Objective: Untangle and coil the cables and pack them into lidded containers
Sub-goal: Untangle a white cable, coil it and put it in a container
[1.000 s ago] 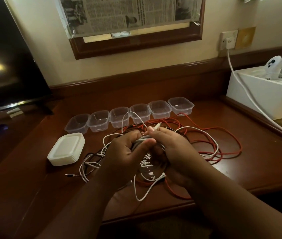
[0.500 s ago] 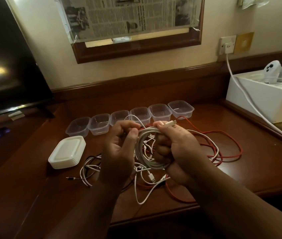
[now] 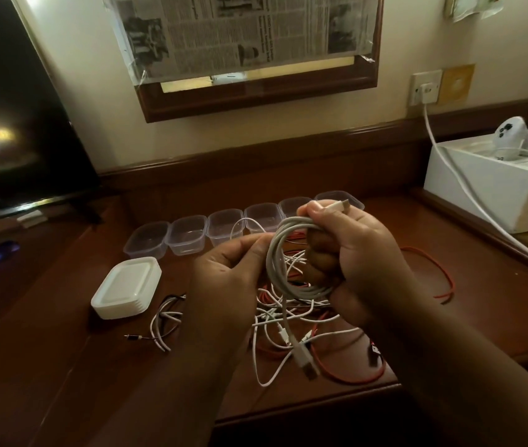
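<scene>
**Coiling the white cable above the tangle**

The right hand (image 3: pixel 362 253) grips a coil of pale grey-white round cable (image 3: pixel 283 259) in a closed fist, one white plug end (image 3: pixel 337 206) pinned under the thumb at the top. The left hand (image 3: pixel 227 272) pinches the coil's near side between thumb and curled fingers (image 3: pixel 258 243). The coil hangs in the air directly above the loose heap of thin white and red cables (image 3: pixel 291 321) lying on the dark wooden table (image 3: pixel 62 333). From the coil's lower edge a short tail drops to a second white plug (image 3: pixel 306 362), which dangles over the heap's near side.

Beyond the heap stands a row of six clear plastic tubs (image 3: pixel 188 235), open and seemingly empty; left of the heap sits a stack of white plastic lids (image 3: pixel 127 287).

The step in hand appears to be finishing this coil. To do it well, the right fist should keep the loops even and firmly trapped while the left hand feeds the tail round, checking it is not snagged in the heap below. The loops look wider than a tub, so tightening the coil before packing seems wise.
</scene>
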Demonstrator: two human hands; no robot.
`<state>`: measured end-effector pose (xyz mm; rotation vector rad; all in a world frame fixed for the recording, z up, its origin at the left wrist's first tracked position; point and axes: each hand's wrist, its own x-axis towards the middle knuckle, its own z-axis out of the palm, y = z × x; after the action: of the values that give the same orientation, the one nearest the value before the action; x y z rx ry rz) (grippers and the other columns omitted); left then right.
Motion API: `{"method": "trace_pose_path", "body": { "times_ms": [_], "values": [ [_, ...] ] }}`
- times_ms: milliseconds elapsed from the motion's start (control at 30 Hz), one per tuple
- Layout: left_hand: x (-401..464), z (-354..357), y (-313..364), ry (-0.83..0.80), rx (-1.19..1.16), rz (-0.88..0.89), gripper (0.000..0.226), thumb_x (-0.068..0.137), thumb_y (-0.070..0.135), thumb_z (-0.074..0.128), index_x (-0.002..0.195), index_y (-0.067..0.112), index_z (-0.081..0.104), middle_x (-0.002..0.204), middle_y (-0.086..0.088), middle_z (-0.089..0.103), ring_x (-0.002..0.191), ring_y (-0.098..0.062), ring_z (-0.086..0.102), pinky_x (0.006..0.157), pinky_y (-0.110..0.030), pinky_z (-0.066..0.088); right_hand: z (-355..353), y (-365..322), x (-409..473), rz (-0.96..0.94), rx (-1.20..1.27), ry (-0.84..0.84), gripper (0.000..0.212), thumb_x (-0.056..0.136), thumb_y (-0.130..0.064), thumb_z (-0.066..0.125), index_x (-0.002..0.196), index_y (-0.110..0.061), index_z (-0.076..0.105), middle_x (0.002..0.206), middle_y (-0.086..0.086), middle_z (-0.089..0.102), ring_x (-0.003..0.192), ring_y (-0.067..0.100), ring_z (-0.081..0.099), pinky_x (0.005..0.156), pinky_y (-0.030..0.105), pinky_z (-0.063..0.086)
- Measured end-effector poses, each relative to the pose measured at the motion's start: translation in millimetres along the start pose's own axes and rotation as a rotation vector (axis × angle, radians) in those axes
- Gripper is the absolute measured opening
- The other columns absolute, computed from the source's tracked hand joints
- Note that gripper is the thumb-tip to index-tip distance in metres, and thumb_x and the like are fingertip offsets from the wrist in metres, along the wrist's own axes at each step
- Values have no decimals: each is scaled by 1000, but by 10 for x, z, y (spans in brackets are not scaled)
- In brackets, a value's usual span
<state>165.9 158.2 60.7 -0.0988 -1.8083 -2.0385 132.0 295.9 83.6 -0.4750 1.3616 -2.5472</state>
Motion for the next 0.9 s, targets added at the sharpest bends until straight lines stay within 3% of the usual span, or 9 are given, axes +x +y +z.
{"method": "trace_pose_path", "body": {
  "times_ms": [100, 200, 267, 433, 500, 633, 733, 833, 900],
  "values": [
    [-58, -6, 24, -63, -99, -69, 34, 80, 37, 59, 91, 11, 78, 94, -14, 76, 92, -28, 73, 85, -42, 55, 10, -15, -30, -85, -64, 3, 16, 101, -16, 46, 91, -9, 57, 50, -7, 42, 39, 5, 35, 39, 18, 32],
    [-65, -25, 11, -137, -84, -97, 30, 79, 27, 65, 103, 10, 73, 96, -13, 75, 91, -27, 73, 80, -41, 54, 13, 8, -59, -105, -89, -52, 15, 102, -16, 45, 99, -4, 53, 52, -5, 57, 42, 5, 55, 42, 19, 45],
    [-42, -34, -5, -165, -168, -179, 33, 80, 18, 64, 111, 7, 68, 95, -11, 74, 89, -24, 72, 77, -38, 53, 6, 40, -47, -165, -204, -39, 16, 100, -19, 49, 99, -4, 57, 68, 4, 68, 59, 15, 67, 53, 27, 54],
    [-34, -77, -7, -361, -476, -392, 43, 78, 17, 60, 119, 10, 68, 87, -7, 70, 87, -20, 68, 90, -42, 46, -62, 115, 44, -285, -497, 30, 17, 100, -19, 50, 91, -11, 61, 87, 18, 69, 81, 31, 69, 74, 41, 58],
    [-23, -77, 2, -420, -481, -390, 49, 70, 16, 62, 119, 8, 65, 80, -4, 68, 80, -18, 66, 85, -41, 47, -77, 159, 78, -279, -545, 42, 16, 101, -19, 51, 90, -12, 61, 86, 18, 68, 82, 33, 68, 77, 46, 57],
    [-2, -26, -88, -234, -124, -238, 41, 79, 11, 74, 117, 14, 59, 90, -8, 73, 84, -27, 72, 72, -39, 57, -106, 232, 102, -273, -586, 74, 16, 101, -24, 52, 89, -17, 62, 85, 17, 68, 83, 37, 67, 78, 58, 56],
    [8, -83, -147, -155, 272, 18, 23, 88, 14, 67, 107, 27, 65, 100, -1, 72, 91, -16, 73, 73, -30, 59, -136, 241, 107, -290, -593, 103, 17, 100, -28, 53, 89, -18, 62, 89, 29, 64, 86, 51, 60, 75, 65, 52],
    [22, -192, -163, -114, 740, 364, 19, 89, 28, 69, 106, 34, 62, 88, 12, 68, 83, 2, 67, 68, -12, 53, -148, 235, 119, -327, -664, 111, 16, 100, -26, 53, 91, -16, 61, 88, 28, 63, 77, 41, 62, 70, 51, 54],
    [7, -211, -156, -86, 800, 429, 19, 89, 29, 70, 104, 33, 61, 72, 16, 65, 73, 5, 66, 62, -7, 48, -153, 218, 120, -350, -740, 100, 15, 100, -26, 54, 92, -15, 61, 83, 23, 63, 64, 23, 56, 60, 35, 49]
  ]
}}
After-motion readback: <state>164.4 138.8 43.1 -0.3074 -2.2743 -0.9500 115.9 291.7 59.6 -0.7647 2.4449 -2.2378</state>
